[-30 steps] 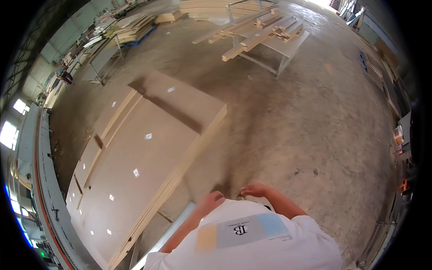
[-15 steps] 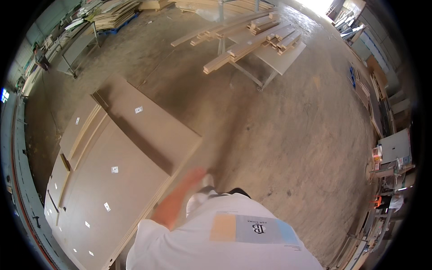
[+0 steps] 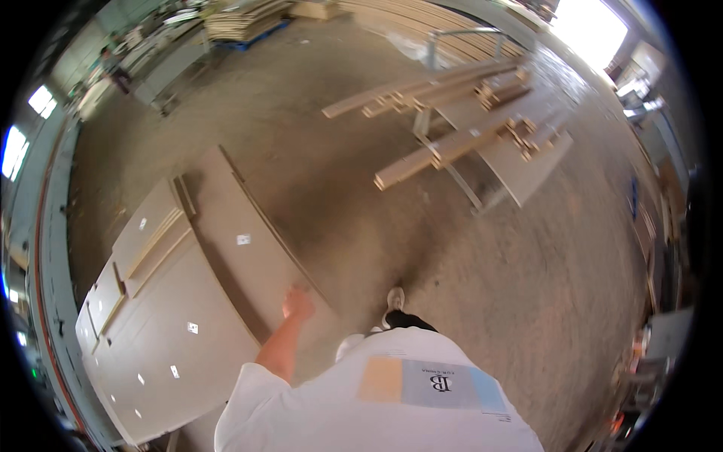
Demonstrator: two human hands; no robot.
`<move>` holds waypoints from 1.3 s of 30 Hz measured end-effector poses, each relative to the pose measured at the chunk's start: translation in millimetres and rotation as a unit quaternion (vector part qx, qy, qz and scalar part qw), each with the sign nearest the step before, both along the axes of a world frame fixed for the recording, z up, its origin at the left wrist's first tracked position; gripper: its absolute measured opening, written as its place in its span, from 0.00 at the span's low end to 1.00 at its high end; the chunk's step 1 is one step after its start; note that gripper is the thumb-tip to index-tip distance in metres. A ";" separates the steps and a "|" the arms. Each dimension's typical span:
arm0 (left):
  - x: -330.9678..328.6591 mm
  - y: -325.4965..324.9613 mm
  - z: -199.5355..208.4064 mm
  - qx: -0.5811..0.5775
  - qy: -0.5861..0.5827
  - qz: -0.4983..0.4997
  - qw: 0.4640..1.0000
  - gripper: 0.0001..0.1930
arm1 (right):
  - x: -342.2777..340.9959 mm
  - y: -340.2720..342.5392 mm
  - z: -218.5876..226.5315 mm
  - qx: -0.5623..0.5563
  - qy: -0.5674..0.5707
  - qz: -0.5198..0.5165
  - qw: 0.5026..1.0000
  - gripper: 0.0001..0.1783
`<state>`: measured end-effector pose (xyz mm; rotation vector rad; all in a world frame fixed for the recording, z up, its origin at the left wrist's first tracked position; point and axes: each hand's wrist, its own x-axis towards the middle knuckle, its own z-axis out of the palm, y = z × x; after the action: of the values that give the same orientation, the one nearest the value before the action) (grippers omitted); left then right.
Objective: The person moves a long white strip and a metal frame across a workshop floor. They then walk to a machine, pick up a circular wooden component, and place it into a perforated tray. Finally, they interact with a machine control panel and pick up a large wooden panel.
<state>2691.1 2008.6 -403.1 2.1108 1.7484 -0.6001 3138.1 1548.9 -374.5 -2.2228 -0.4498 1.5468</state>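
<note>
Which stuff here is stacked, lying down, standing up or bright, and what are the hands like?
Left hand: blurred in front of a brown panel; open or closed, can't tell.
Right hand: out of view.
Brown panels: lying flat, overlapping.
Wooden beams: lying on the table, some ends overhanging.
Boards at the back: stacked.
Distant person: upright.
Windows: bright.

Looks smooth and matt on the brown panels (image 3: 158, 316), with white, paper-like labels (image 3: 193, 328). Shows bare wood in the long timbers (image 3: 410, 166), dull, worn concrete across the floor (image 3: 520, 279), matt cloth on the shirt (image 3: 324, 422).
</note>
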 end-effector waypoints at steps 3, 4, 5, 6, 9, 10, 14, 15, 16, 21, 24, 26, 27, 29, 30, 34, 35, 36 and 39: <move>21.4 12.1 -3.3 -0.055 -0.010 0.067 0.996 0.35 | 81.5 76.3 -9.0 0.000 -0.004 0.062 0.998 0.26; 28.4 20.9 4.6 -0.059 -0.020 0.092 0.994 0.33 | 104.9 104.7 -12.2 0.001 0.002 0.083 0.997 0.26; 29.4 22.7 9.4 -0.070 -0.027 0.116 0.990 0.32 | 125.7 138.7 -13.8 0.002 0.009 0.106 0.994 0.26; 30.9 19.4 14.4 -0.087 -0.036 0.138 0.986 0.30 | 149.4 174.5 -15.6 0.001 0.011 0.130 0.991 0.26; 51.6 23.7 47.5 -0.085 -0.021 0.114 0.990 0.26 | 203.0 284.1 -21.1 0.035 0.026 0.189 0.981 0.26; 54.6 26.1 48.0 -0.077 -0.032 0.145 0.986 0.25 | 214.1 322.9 -23.9 0.074 0.046 0.211 0.974 0.25; 62.9 55.9 92.9 -0.130 -0.047 0.222 0.965 0.24 | 204.6 488.4 -36.2 0.060 0.044 0.234 0.969 0.25; 57.4 67.1 96.2 -0.153 -0.050 0.240 0.957 0.23 | 182.6 528.9 -22.6 0.087 0.057 0.247 0.963 0.24; 50.5 77.5 92.6 -0.175 -0.056 0.254 0.950 0.22 | 164.1 566.3 -8.8 0.114 0.066 0.257 0.957 0.24; 7.2 157.7 48.1 -0.207 -0.071 0.189 0.957 0.19 | 66.2 713.2 93.0 0.102 -0.053 0.440 0.891 0.23; -22.1 228.6 -1.4 -0.145 -0.126 0.085 0.978 0.16 | 31.4 799.4 126.6 0.110 -0.023 0.507 0.854 0.22; -7.0 317.1 45.7 -0.079 -0.142 0.014 0.987 0.15 | 28.1 851.7 126.0 0.135 -0.036 0.491 0.860 0.22; -4.7 351.3 50.1 -0.055 -0.121 -0.051 0.990 0.14 | 28.7 881.7 113.3 0.171 -0.066 0.473 0.862 0.21; -8.9 426.3 43.0 -0.035 -0.204 -0.026 0.978 0.12 | 17.7 943.4 113.8 0.188 -0.112 0.424 0.879 0.20; -12.2 456.0 22.1 -0.040 -0.193 0.008 0.980 0.14 | 1.8 978.1 138.0 0.170 -0.127 0.397 0.893 0.19; 34.8 600.0 106.6 -0.002 -0.320 0.101 0.942 0.16 | 22.8 1071.0 101.5 0.216 -0.197 0.326 0.899 0.20; 36.3 622.2 114.3 -0.005 -0.330 0.116 0.937 0.16 | 25.4 1091.8 93.1 0.209 -0.208 0.311 0.903 0.19; 40.5 642.9 123.4 -0.010 -0.341 0.132 0.931 0.16 | 29.9 1112.4 85.2 0.201 -0.220 0.296 0.907 0.19; 36.9 706.4 106.6 -0.023 -0.275 0.004 0.961 0.16 | 60.5 1162.0 17.5 0.181 -0.254 0.307 0.899 0.18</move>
<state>2728.1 2715.0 -296.5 1.9825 1.4080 -0.0301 3198.6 2710.9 -357.1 -2.2598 -1.5816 0.9594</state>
